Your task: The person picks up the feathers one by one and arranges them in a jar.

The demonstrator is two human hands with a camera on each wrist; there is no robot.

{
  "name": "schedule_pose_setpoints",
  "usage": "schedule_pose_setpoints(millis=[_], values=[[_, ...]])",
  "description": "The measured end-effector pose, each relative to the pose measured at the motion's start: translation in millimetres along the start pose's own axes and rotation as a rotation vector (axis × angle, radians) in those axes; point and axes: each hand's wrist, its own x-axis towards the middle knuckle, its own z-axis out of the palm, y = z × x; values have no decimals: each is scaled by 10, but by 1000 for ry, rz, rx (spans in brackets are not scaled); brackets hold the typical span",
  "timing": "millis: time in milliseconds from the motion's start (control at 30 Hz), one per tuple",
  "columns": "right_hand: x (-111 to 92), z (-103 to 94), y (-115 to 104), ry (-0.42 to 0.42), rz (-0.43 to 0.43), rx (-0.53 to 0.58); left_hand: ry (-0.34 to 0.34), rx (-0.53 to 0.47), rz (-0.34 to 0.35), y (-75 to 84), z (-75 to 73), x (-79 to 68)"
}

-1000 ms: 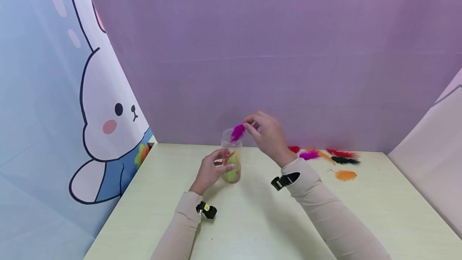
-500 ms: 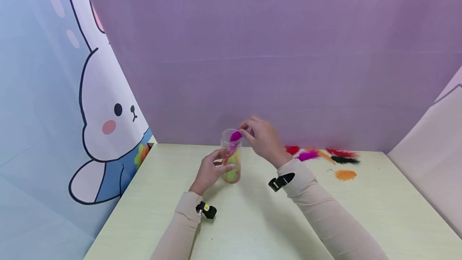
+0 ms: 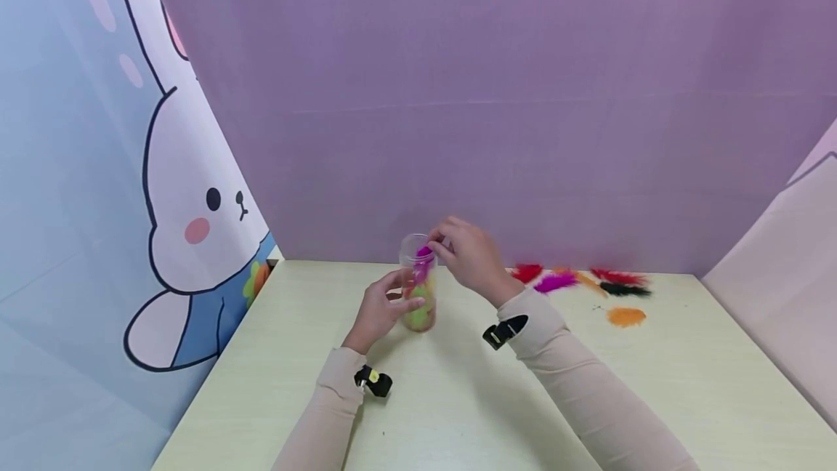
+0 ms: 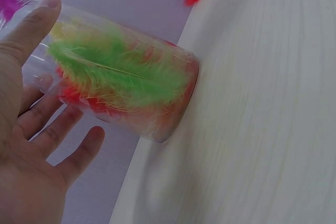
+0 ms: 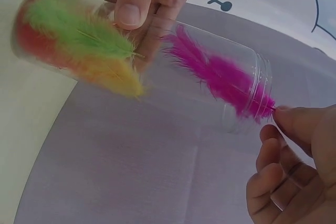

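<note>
A clear plastic jar stands upright on the table, its top uncovered. My left hand holds it round the side, thumb in front and fingers behind. Inside lie a green feather, a yellow feather and red ones lower down. Between thumb and forefinger my right hand pinches the quill tip of a magenta feather at the jar's mouth. Most of that feather is inside the jar, its fluffy end pointing down.
Loose feathers lie at the table's back right: a red feather, a magenta feather, a black feather and an orange feather among them. A purple cloth hangs behind the table.
My right hand has moved down and left, lowering the magenta feather from above the rim into the jar. The left hand and the jar have hardly moved.
</note>
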Motion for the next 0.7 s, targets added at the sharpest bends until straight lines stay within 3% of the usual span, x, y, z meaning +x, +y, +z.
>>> schedule_pose_setpoints(millis=[367, 700], values=[[-5, 20, -8, -14, 13, 9, 0, -5, 39, 2, -8, -10], [-116, 15, 126, 7, 66, 67, -4, -6, 46, -40, -10, 11]])
